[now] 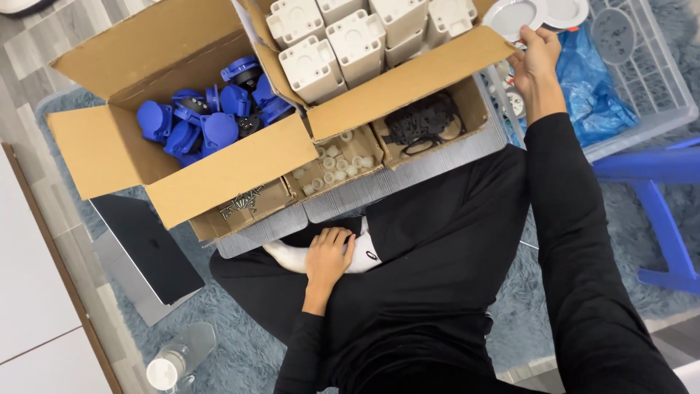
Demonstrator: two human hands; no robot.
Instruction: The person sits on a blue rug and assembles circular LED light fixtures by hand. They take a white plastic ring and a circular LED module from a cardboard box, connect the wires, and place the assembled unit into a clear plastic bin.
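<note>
My right hand point(536, 62) reaches up to the far right and grips a round silver-white disc point(510, 16) by its rim, beside a second similar disc point(567, 11). My left hand point(328, 257) rests on my white-socked foot point(288, 257) in my lap, fingers loosely curled, holding nothing. I sit cross-legged in black clothes. In front of me a cardboard box point(109, 153) holds several blue round caps point(200, 120). Another box point(408, 80) holds several white square housings point(339, 40).
A low cardboard tray holds screws point(242, 201), small white cylinders point(337, 164) and black gaskets point(423, 124). A clear plastic crate point(656, 80) with a blue bag point(594, 87) stands at the right, over a blue stool point(656, 190). A laptop point(146, 252) and a bottle point(175, 357) lie left on the rug.
</note>
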